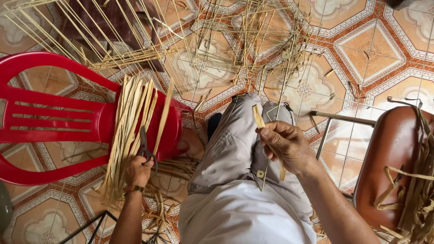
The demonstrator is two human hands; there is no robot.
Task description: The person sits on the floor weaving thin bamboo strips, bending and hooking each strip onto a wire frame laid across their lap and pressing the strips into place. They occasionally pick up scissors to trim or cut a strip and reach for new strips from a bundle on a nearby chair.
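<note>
A flat pale bamboo strip (259,118) stands pinched in the right hand (285,147) above the knee, while the left hand (138,171) grips dark scissors (144,145) at the strip bundle (129,131) on a red plastic chair (54,117); trimming seemingly needs both brought together.

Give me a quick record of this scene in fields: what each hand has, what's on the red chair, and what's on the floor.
left hand: grips dark scissors at the red chair
right hand: holds a pale strip over the knee
red plastic chair: lying tipped, with a bundle of pale flat strips across it
tiled floor: patterned orange and white, with thin-stick frames lying on it
brown seat: at right, draped with strips
</note>
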